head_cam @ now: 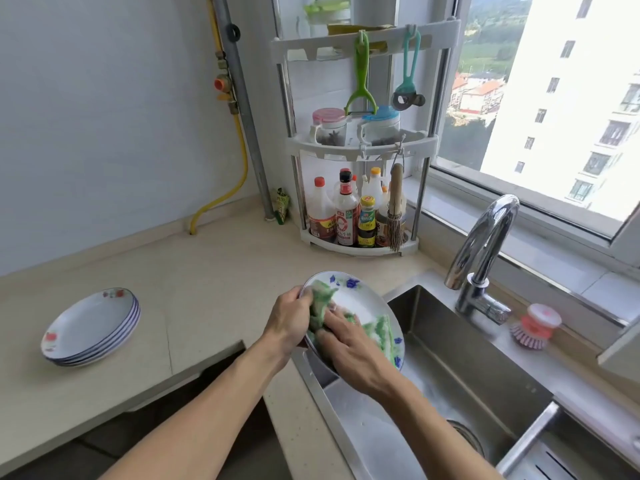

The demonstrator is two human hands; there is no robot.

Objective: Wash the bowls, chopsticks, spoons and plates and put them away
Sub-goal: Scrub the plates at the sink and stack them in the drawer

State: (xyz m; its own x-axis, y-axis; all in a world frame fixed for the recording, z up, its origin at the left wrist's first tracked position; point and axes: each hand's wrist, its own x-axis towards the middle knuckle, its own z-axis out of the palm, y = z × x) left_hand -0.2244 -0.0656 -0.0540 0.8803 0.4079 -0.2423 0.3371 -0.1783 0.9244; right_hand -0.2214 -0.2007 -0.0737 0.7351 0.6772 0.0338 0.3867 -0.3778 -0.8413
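Note:
A white plate with blue flowers [358,295] is held tilted over the left edge of the steel sink [460,368]. My left hand [289,318] grips the plate's left rim. My right hand [349,344] presses a green dishcloth [322,299] against the plate's face, fingers spread over the cloth. A stack of several white plates with red flower prints [91,327] sits on the counter at the far left.
A chrome tap [485,244] stands behind the sink, with a pink dish brush [535,327] to its right. A corner rack [360,147] holds sauce bottles, jars, a brush and hanging peelers. The beige counter [207,271] runs between rack and plate stack. A window lies at right.

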